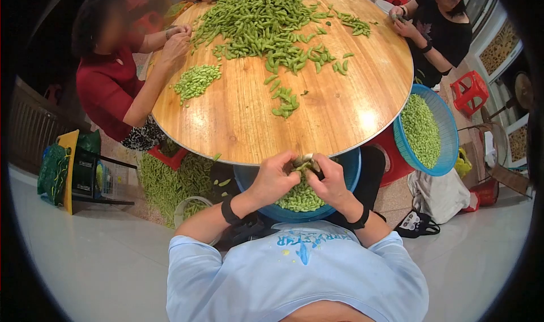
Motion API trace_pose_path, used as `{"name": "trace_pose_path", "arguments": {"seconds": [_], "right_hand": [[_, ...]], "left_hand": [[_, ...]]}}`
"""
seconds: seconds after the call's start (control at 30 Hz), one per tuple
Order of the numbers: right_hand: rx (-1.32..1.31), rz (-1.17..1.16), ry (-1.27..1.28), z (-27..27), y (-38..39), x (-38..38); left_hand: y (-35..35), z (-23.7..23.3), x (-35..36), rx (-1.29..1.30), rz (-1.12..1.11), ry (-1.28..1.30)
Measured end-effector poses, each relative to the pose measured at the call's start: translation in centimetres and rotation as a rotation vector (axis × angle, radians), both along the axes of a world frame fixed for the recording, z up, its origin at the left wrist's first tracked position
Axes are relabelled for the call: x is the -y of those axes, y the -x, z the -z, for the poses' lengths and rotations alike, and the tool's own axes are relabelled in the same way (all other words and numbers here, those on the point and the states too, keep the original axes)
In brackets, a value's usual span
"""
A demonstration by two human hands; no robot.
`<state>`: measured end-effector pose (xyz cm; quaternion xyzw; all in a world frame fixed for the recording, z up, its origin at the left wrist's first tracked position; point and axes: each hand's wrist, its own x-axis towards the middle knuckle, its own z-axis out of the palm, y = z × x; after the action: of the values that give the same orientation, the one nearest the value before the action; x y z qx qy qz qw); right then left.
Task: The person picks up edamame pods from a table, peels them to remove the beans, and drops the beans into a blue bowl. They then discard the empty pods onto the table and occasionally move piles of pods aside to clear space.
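**Green pod pinched over the blue basin**

Green and small, the soybean pod (304, 166) sits at lower centre of the frame, just below the bench edge. The left hand (276, 177) and right hand (331, 181) meet on it, and the fingers (288, 162) of both are closed narrowly around its ends. It looks light, soft and bendable, with a fuzzy skin that should grip well. It is best held at the two tips, with the thumbs on the seam. The beans inside are probably slick and quick to slip away.

Right under the hands is a round blue plastic basin (352, 169) partly filled with pale shelled beans (300, 200). The round wooden bench (255, 118) above carries a wide heap of unopened pods (260, 21) and a small pile of loose beans (195, 79). A blue mesh basket (447, 135) of beans hangs off the bench's right edge. Empty husks (170, 183) litter the floor at lower left. One person in a red top (105, 89) works at upper left and another in black (447, 33) at upper right, both well apart from the hands.
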<state>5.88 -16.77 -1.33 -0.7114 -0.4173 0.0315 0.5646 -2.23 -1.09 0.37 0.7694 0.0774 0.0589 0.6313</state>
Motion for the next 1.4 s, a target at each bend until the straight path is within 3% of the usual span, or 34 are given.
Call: {"name": "trace_pose_path", "arguments": {"seconds": [0.2,0.3,0.43,0.5,0.57,0.67,0.7,0.77,0.83,0.87,0.97,1.07,1.13,1.27,1.4], "right_hand": [[0.266,-0.053,0.010,-0.6,0.5,0.6],[0.222,-0.096,0.032,-1.0,0.5,1.2],[0.188,-0.088,0.138,0.7,-0.2,2.6],[0.043,0.016,0.143,1.3,-0.6,3.1],[-0.113,-0.017,0.159,1.5,-0.3,3.2],[-0.413,-0.099,0.157,0.7,0.8,2.4],[-0.558,-0.155,0.143,0.4,0.9,2.1],[-0.504,-0.193,0.142,1.2,0.4,2.1],[-0.504,-0.234,0.145,1.0,0.3,2.1],[-0.509,-0.235,0.141,1.1,0.3,2.1],[-0.550,-0.296,0.280,1.4,0.5,1.6],[-0.664,-0.274,0.093,1.8,0.6,0.8],[-0.925,-0.304,0.014,1.2,0.4,0.7],[-0.915,-0.300,-0.008,1.3,0.0,1.4],[-0.897,-0.277,-0.114,1.0,-0.2,1.4]], "left_hand": [[0.1,1.7,1.8,0.079,-0.073,-0.075],[0.1,2.3,2.4,0.128,-0.072,-0.114],[0.0,2.6,1.4,0.130,0.098,-0.228],[0.2,2.1,1.2,0.143,0.167,-0.295],[1.0,0.6,1.8,0.276,0.018,-0.411],[1.8,0.7,0.9,0.230,0.127,-0.274],[2.2,0.1,0.4,0.282,0.094,-0.325],[3.4,-2.2,-2.3,0.294,0.213,-0.656],[4.9,-5.0,-5.5,-0.206,0.389,-1.079],[5.0,-5.4,-7.1,-0.388,0.436,-1.125],[1.3,-5.5,-10.1,-0.106,0.284,-1.121],[-7.2,-3.3,-12.3,0.179,0.040,-1.070],[-12.4,-1.2,-13.8,0.245,-0.086,-1.045],[-17.4,1.5,-14.8,0.159,-0.152,-1.124],[-17.0,2.6,-14.8,0.129,-0.182,-1.072]]}}
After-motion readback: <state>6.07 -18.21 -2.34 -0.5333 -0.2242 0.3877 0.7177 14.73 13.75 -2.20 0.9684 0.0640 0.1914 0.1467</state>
